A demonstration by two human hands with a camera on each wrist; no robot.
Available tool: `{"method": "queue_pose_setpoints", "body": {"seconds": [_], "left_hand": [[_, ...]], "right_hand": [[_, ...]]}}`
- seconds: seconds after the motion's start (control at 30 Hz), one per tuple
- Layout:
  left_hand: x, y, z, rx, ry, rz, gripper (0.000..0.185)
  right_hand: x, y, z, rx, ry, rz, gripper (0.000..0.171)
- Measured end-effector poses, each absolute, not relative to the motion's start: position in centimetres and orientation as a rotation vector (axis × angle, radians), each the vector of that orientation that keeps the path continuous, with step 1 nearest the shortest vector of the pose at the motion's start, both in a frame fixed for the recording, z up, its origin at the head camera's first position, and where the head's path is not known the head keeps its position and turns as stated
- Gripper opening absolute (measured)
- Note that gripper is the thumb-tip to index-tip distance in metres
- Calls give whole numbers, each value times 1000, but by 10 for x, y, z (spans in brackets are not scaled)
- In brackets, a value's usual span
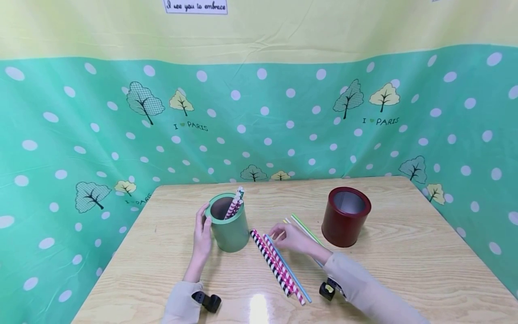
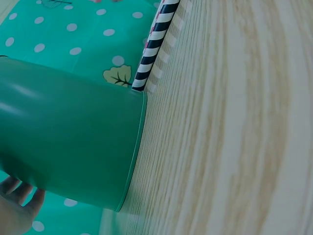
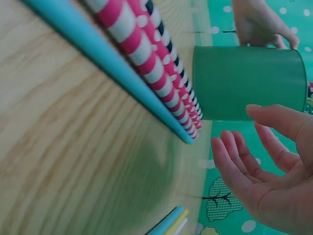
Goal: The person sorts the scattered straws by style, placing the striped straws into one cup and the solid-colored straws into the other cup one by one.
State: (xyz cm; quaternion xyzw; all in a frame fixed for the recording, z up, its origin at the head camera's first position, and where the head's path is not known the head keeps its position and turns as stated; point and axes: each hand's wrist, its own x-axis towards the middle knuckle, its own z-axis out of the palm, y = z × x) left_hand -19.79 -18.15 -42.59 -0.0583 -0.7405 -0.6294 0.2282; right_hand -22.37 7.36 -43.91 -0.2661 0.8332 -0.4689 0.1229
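Observation:
A green can stands on the wooden table with several striped straws leaning in it. My left hand rests against its left side, fingers at the rim; the left wrist view shows the can's wall and fingertips behind it. Right of the can lies a row of straws: black-and-white, pink-striped, light blue. My right hand hovers open just past their far ends, holding nothing. The green can and the straws appear in the right wrist view too.
A dark red can stands open-topped at the right. Green and yellow straws lie between it and my right hand. A green dotted cloth walls the table's back and sides.

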Motion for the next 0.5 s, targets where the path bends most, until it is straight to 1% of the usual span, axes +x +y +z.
{"method": "queue_pose_setpoints", "body": {"seconds": [0.5], "left_hand": [[-200,-182,-428,-161,-2038,-1738,39]], "right_hand": [[-221,77,-454,-824,2356,-1340,22]]}}
